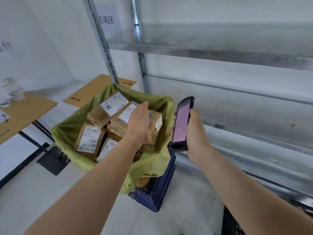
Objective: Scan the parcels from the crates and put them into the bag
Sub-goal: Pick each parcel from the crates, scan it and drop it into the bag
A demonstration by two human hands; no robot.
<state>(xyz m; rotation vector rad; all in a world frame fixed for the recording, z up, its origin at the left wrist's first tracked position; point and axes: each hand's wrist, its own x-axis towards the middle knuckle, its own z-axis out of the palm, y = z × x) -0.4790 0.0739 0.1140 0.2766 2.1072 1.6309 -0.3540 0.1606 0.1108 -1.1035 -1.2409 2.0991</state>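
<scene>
A green woven bag (67, 129) lines a dark blue crate (162, 189) and holds several brown cardboard parcels with white labels. One parcel at the top is marked 7786 (108, 107); another stands at the front left (89, 138). My left hand (138, 122) reaches into the bag and rests palm down on the topmost parcel (156, 126), fingers stretched over its top. My right hand (196, 133) grips a black handheld scanner (182, 122) upright beside the bag's right edge, its pink-lit screen facing left.
A metal shelf rack (220, 53) runs along the right and back. A brown-topped table (25, 107) stands at left. Flat cardboard (94, 89) lies behind the bag. A black crate's corner (232, 224) shows at the bottom right, and a black floor plate (52, 160) lies left of the bag.
</scene>
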